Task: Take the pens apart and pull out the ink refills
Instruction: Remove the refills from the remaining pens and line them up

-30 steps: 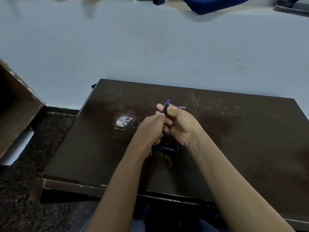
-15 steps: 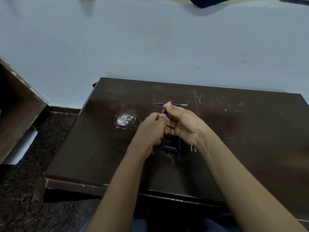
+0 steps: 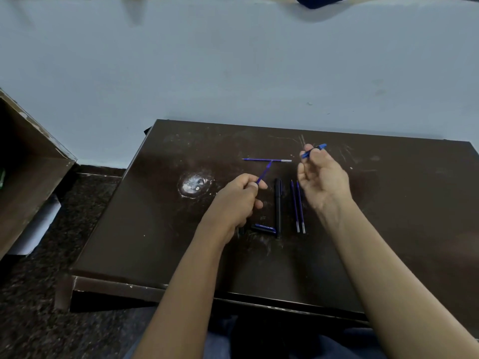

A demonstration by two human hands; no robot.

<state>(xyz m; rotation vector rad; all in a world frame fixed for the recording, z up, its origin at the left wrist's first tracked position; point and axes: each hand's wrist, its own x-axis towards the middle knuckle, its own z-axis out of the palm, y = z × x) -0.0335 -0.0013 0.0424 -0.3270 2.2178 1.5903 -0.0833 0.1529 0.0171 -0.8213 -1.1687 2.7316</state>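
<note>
My left hand (image 3: 239, 196) pinches a thin blue ink refill (image 3: 265, 172) that points up and to the right. My right hand (image 3: 322, 177) holds a blue pen barrel (image 3: 314, 150) between thumb and fingertips, off to the right of the refill. On the dark table (image 3: 388, 216) between my hands lie a black pen (image 3: 278, 206), two blue refills (image 3: 297, 206) side by side, and a short dark pen piece (image 3: 263, 228). Another blue refill (image 3: 267, 160) lies crosswise further back.
A round scuffed white patch (image 3: 194, 183) marks the table left of my left hand. A brown wooden box (image 3: 28, 174) stands on the speckled floor at the left. A pale wall (image 3: 233, 60) rises behind the table.
My hands were together on one pen; they have now drawn apart, the left holding the refill and the right holding the barrel. The parts on the table are uncovered.
</note>
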